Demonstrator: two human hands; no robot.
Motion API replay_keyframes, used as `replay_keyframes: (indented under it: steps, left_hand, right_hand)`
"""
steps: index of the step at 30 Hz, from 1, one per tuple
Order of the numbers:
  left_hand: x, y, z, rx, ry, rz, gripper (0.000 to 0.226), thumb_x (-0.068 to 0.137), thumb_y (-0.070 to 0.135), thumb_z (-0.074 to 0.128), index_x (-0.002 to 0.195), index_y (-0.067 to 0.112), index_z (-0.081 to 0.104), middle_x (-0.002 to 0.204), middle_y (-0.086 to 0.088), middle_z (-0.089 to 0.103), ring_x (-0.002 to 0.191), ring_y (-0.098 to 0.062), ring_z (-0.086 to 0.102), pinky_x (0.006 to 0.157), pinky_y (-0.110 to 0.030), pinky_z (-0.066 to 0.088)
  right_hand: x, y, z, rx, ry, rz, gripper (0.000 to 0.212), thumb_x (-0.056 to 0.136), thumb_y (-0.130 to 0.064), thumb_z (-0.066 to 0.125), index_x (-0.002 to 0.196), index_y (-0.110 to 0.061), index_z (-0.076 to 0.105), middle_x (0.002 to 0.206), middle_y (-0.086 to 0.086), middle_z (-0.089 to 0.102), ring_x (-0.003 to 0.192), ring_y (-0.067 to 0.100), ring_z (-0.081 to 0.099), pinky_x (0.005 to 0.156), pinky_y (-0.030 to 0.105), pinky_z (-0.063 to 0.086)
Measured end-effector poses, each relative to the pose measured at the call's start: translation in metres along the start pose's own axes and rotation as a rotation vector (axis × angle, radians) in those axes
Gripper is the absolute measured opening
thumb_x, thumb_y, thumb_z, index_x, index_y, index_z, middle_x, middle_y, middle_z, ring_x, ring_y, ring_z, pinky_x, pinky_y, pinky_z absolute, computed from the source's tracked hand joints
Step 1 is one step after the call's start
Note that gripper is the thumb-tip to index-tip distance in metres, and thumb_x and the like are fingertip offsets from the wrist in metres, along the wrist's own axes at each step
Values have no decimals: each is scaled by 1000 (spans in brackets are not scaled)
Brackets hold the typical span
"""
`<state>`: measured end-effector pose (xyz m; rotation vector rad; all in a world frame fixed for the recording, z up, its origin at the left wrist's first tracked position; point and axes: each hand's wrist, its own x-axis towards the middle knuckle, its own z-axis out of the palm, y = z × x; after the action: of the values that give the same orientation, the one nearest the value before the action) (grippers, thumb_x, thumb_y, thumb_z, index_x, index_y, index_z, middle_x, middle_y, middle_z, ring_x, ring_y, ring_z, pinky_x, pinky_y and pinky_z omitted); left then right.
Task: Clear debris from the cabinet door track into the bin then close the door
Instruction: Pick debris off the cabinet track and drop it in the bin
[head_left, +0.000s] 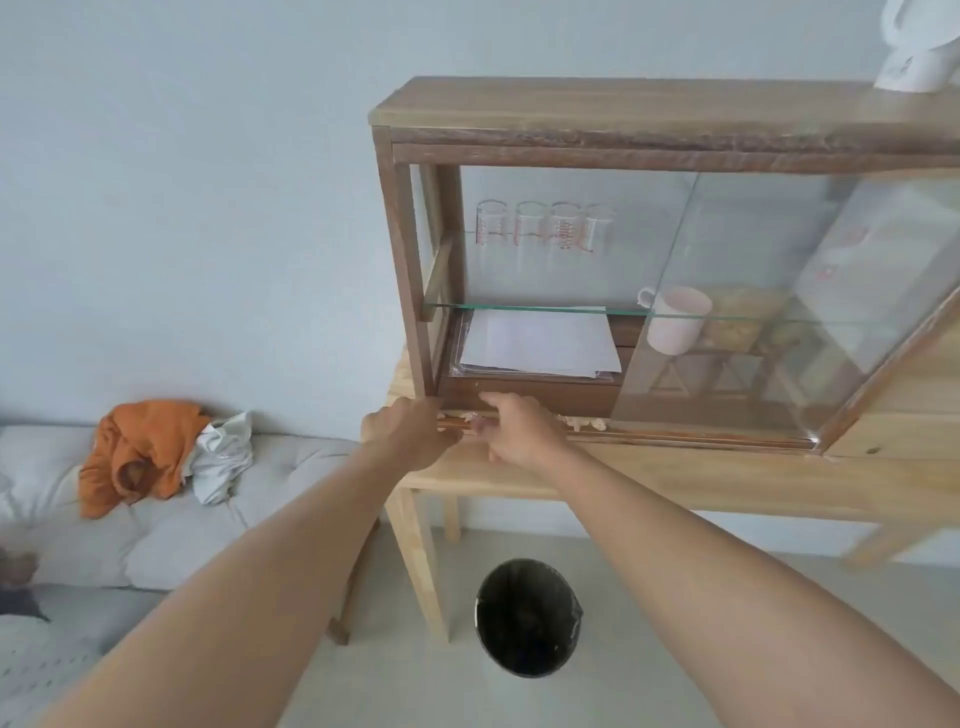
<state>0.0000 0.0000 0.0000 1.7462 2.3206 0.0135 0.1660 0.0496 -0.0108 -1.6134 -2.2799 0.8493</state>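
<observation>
A person's left hand (410, 434) and right hand (511, 428) meet at the left end of the wooden glass-fronted cabinet's door track (675, 439). Pale crumbly debris (584, 423) lines the track rightward, nearest the right hand, whose grip looks loosely curled; the left's cannot be told. A black round bin (527, 618) waits on the floor below the cabinet.

Both our hands at the cabinet door track

Our left hand (410, 431) and right hand (514, 426) rest on the track (675, 435) among pale debris (589, 423); the glass door (769, 312) stands slid right, the bin (527, 618) below on the floor.

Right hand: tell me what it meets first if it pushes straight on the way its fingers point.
Probably the cabinet's lower front rail just behind the door track; the right hand points up and inward, though depth is unclear.
</observation>
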Motion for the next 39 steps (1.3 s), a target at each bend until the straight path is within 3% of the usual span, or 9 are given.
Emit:
replay_keyframes:
  steps: [7, 14, 17, 23, 29, 34, 36, 39]
  left_hand:
    - [2, -11, 11, 67, 112, 22, 39, 108, 41, 47, 144, 42, 61, 120, -6, 72, 109, -35, 70, 76, -37, 43]
    - [11, -17, 13, 66, 194, 64, 34, 103, 20, 51, 117, 37, 77, 89, -2, 64, 83, -33, 61, 70, -35, 40]
    - [14, -22, 17, 56, 240, 87, 31, 103, 22, 51, 110, 35, 79, 84, -1, 62, 79, -33, 57, 69, -35, 40]
    - [16, -28, 24, -7, 315, 126, 31, 108, 35, 51, 121, 42, 78, 105, -7, 77, 96, -38, 70, 73, -37, 45]
    - [-6, -30, 34, -128, 314, 80, 28, 108, 44, 54, 124, 46, 76, 104, -8, 77, 97, -38, 70, 81, -40, 52]
    - [-21, -28, 31, -189, 302, 59, 26, 107, 43, 55, 119, 42, 78, 100, -6, 78, 98, -38, 69, 82, -41, 53]
    - [-27, -28, 30, -211, 298, 65, 26, 107, 44, 55, 119, 43, 78, 99, -5, 78, 98, -37, 69, 83, -42, 54]
    - [-35, -25, 32, -230, 277, 82, 25, 107, 46, 55, 120, 46, 77, 104, -4, 79, 99, -34, 69, 86, -43, 57]
  right_hand:
    - [4, 3, 17, 6, 60, -30, 41, 107, -42, 59, 146, -34, 66, 52, -9, 71, 82, 11, 73, 80, 31, 55]
    - [7, 3, 21, 35, 143, -11, 30, 105, -40, 63, 130, -33, 78, 54, -7, 73, 69, 7, 74, 75, 29, 57]
    - [6, 5, 23, 94, 176, 23, 25, 103, -44, 66, 122, -36, 82, 53, -5, 73, 57, 4, 70, 68, 27, 54]
    - [-3, 6, 27, 181, 236, 50, 24, 102, -50, 66, 113, -39, 84, 51, -6, 72, 43, 2, 61, 64, 27, 58]
    - [-22, 14, 22, 206, 259, 63, 19, 101, -45, 67, 102, -39, 85, 50, -5, 71, 49, 7, 65, 63, 29, 56]
    - [-40, 17, 11, 218, 273, 97, 19, 101, -40, 67, 110, -37, 84, 45, -14, 65, 53, 3, 67, 62, 26, 47]
    - [-46, 20, 9, 213, 281, 93, 19, 101, -41, 67, 108, -37, 84, 44, -17, 63, 51, 1, 64, 64, 27, 49]
    - [-56, 26, 10, 181, 265, 91, 18, 101, -42, 67, 110, -39, 83, 49, -8, 67, 51, 2, 62, 69, 29, 55]
